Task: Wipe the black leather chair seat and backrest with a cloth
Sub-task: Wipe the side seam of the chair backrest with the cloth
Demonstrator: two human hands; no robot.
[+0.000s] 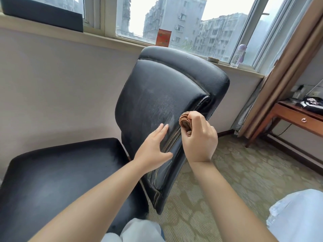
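A black leather chair is seen from above in a carpeted room, its backrest (167, 102) standing upright in the middle of the frame and its seat (57, 180) spread across the lower left. A pale wall (52, 84) runs behind the chair, topped by a window sill (111, 39) and a wide window (183, 20) through which grey apartment blocks are visible. A patterned carpet (236, 172) is shown to the right of the chair, with a tan curtain (286, 81) hanging at the window's right edge and a wooden desk (290, 117) placed beyond it.

The left hand (153, 149) is laid flat against the lower front of the backrest, fingers straight and spread wide, nothing being held. The right hand (199, 137) is raised just beside the backrest's right edge, and a folded brown cloth (185, 122) is pinched between its curled fingers and thumb; whether the cloth touches the leather at that edge cannot be told.

On the sill, an orange box (163, 37) is seen standing just behind the top of the backrest, and a clear bottle with a purple cap (238, 55) is set further right, near the curtain.
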